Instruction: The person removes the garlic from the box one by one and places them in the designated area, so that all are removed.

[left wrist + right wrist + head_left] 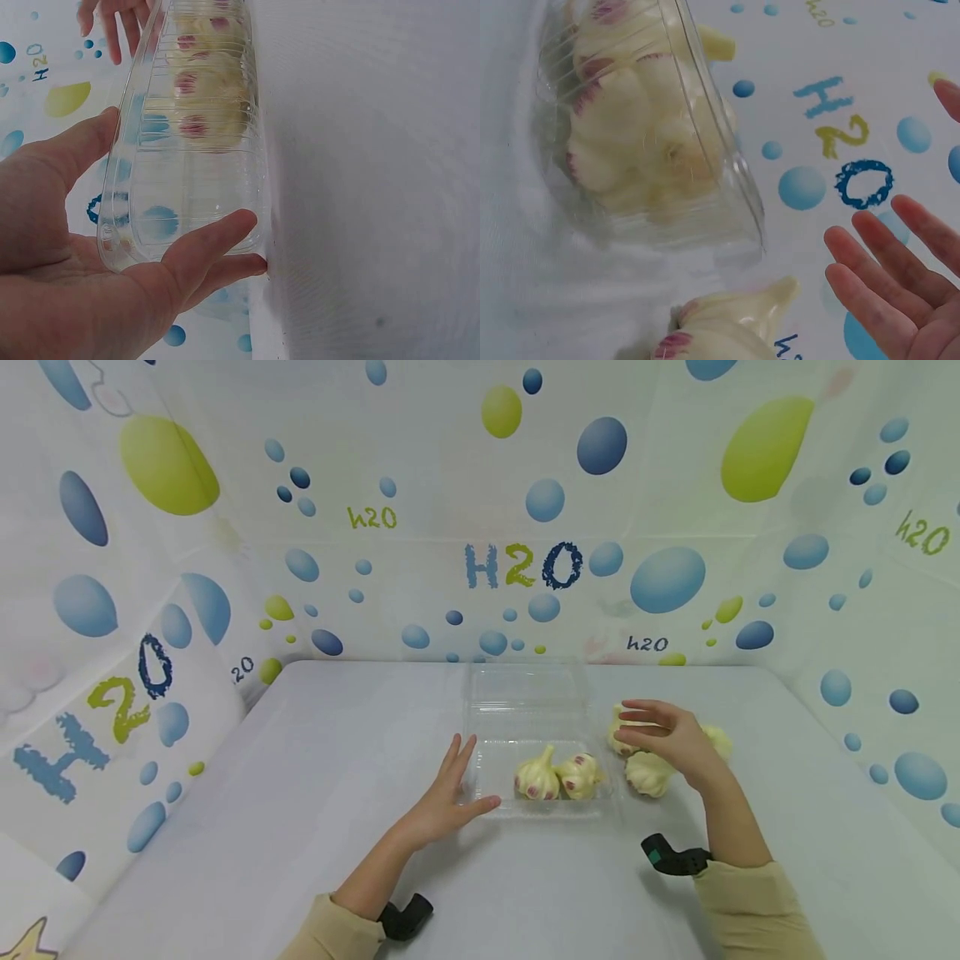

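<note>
A clear plastic clamshell box (495, 768) stands on the table with its lid (525, 697) folded back. Two garlic bulbs (537, 777) with purple patches sit in its right half. Around the box's near left corner my left hand (442, 806) spreads its fingers and thumb, fingertips right at the rim and wall. To the right of the box, my right hand (678, 743) hovers over loose garlic bulbs (648, 774), its fingers extended and holding nothing. In the right wrist view, one loose bulb (720, 326) lies beside the box, below the fingers (877, 300).
Another garlic bulb (717, 739) shows partly behind the right hand, and one more (621, 739) lies by the box's right side. A white cloth covers the table (337, 735). A patterned curtain (420, 568) rises behind and along both sides.
</note>
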A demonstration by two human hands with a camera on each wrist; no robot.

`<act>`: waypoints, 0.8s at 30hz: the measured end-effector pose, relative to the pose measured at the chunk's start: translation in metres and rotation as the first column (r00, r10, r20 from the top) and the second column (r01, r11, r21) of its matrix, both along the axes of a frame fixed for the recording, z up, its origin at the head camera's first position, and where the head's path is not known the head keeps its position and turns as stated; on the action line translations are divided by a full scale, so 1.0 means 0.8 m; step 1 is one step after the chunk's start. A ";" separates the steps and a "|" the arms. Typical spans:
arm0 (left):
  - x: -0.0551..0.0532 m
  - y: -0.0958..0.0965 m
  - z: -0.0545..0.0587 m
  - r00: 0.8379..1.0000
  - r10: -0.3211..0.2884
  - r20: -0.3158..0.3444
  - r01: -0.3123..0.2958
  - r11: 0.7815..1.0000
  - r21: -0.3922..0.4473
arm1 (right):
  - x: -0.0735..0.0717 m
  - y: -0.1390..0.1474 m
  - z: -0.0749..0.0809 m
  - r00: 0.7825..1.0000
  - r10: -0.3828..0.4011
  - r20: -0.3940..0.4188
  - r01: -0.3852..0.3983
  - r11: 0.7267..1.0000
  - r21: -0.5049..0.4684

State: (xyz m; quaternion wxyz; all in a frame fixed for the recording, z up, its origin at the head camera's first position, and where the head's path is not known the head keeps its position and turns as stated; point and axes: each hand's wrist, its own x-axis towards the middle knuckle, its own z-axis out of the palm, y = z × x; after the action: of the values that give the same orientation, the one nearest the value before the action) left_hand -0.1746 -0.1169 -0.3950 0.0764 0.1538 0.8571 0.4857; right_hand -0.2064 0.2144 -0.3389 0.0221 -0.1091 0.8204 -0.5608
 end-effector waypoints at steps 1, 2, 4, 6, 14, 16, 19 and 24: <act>0.000 0.000 0.000 1.000 0.000 0.000 0.000 1.000 0.000 | -0.001 -0.003 0.000 1.000 0.011 0.005 -0.011 1.000 -0.008; 0.000 0.000 0.000 1.000 0.001 -0.001 -0.001 1.000 0.001 | -0.003 -0.006 0.000 1.000 0.021 0.012 -0.020 1.000 -0.015; 0.000 0.000 0.000 1.000 0.002 0.002 -0.002 1.000 0.003 | -0.006 -0.012 -0.001 0.999 0.037 0.030 -0.037 0.999 -0.025; 0.000 0.000 0.000 1.000 0.003 0.005 -0.003 1.000 0.003 | -0.010 -0.018 -0.003 0.998 0.050 0.047 -0.049 0.998 -0.030; 0.000 0.001 0.001 1.000 0.004 0.002 -0.004 1.000 -0.004 | -0.023 -0.041 -0.011 0.989 0.131 0.070 -0.127 0.990 -0.064; 0.001 0.001 0.001 1.000 0.001 0.001 -0.001 1.000 -0.002 | -0.025 -0.047 -0.012 0.987 0.146 0.073 -0.141 0.988 -0.065; 0.001 0.000 0.002 1.000 -0.004 0.001 0.004 1.000 0.002 | -0.027 -0.055 -0.014 0.983 0.160 0.087 -0.155 0.986 -0.064; 0.002 0.001 0.003 1.000 -0.009 0.003 0.009 1.000 0.006 | -0.032 -0.066 -0.016 0.981 0.162 0.111 -0.157 0.986 -0.047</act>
State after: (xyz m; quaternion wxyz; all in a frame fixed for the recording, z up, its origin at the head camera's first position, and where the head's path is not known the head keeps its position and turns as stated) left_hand -0.1730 -0.1165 -0.3925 0.0795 0.1573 0.8549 0.4880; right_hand -0.2317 0.1616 -0.3518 0.1117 -0.1427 0.7957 -0.5779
